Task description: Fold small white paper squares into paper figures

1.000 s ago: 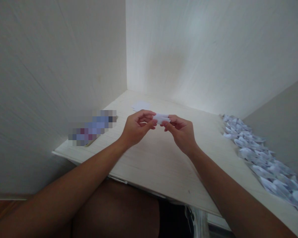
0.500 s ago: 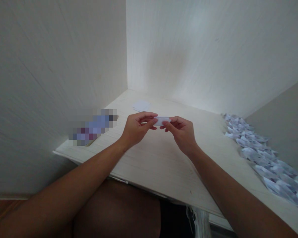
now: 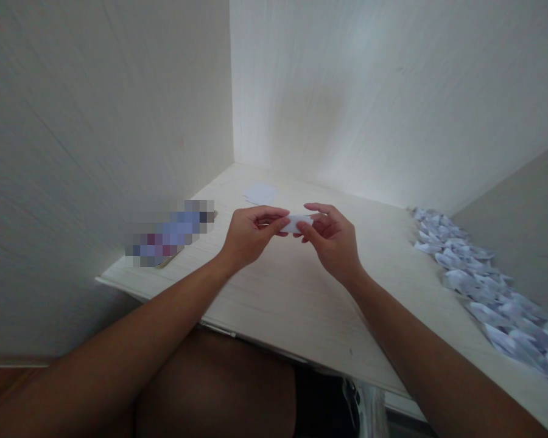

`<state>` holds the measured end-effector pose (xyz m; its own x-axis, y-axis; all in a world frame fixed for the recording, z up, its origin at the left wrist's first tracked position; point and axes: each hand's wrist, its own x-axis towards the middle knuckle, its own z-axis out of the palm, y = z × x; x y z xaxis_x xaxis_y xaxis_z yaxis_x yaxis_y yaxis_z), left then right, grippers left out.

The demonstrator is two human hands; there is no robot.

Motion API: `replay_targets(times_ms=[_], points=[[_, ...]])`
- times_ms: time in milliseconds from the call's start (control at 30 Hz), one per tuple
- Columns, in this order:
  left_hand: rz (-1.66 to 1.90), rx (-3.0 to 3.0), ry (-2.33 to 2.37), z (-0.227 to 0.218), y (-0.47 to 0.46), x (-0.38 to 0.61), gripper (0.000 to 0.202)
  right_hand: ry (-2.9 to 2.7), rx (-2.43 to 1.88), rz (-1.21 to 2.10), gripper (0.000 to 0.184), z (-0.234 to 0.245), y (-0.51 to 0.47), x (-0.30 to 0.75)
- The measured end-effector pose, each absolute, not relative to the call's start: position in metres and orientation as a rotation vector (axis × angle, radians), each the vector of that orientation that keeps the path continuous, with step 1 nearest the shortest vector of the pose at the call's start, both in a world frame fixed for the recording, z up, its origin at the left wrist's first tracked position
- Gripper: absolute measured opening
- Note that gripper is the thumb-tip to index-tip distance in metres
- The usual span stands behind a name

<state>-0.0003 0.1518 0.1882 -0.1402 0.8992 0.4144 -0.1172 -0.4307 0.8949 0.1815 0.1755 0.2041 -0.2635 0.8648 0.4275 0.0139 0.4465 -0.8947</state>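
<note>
A small folded piece of white paper (image 3: pixel 294 223) is held level between my two hands, above the middle of the table. My left hand (image 3: pixel 252 234) pinches its left end between thumb and fingers. At the other end, my right hand (image 3: pixel 335 237) grips it with the thumb in front and fingers behind, while its index finger is lifted off the paper. Behind my left hand, a few flat white paper sheets (image 3: pixel 260 194) lie on the table (image 3: pixel 292 298).
Along the right side lies a long heap of folded white papers (image 3: pixel 479 274). A phone-like flat object (image 3: pixel 173 234), its surface pixelated, lies at the left by the wall. Pale walls (image 3: pixel 347 91) enclose the table at the back and left.
My right index finger has lifted away from the paper's top edge. Both hands otherwise hold the paper in nearly the same place.
</note>
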Motion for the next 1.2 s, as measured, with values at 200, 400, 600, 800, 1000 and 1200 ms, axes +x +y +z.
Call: replay_targets(times_ms=[200,400,600,800,1000,1200], points=[[1.662,1.376,0.961,0.187,0.151,0.001,0.030,-1.701,-0.822,0.886,0.032,0.204,0.175,0.182],[1.635,1.376,0.961,0.186,0.151,0.000,0.031,-1.720,-0.851,0.881,0.029,0.204,0.177,0.183],[1.612,1.358,0.939,0.188,0.150,-0.002,0.027,-1.725,-0.876,0.846,0.022,0.201,0.181,0.187],[1.577,1.356,0.931,0.187,0.150,-0.002,0.023,-1.755,-0.881,0.913,0.022,0.201,0.183,0.189],[1.535,1.438,0.948,0.185,0.150,-0.003,0.016,-1.878,-0.893,0.956,0.020,0.209,0.180,0.191],[1.510,1.541,1.013,0.183,0.150,-0.004,0.013,-2.042,-1.011,0.811,0.020,0.212,0.181,0.191]])
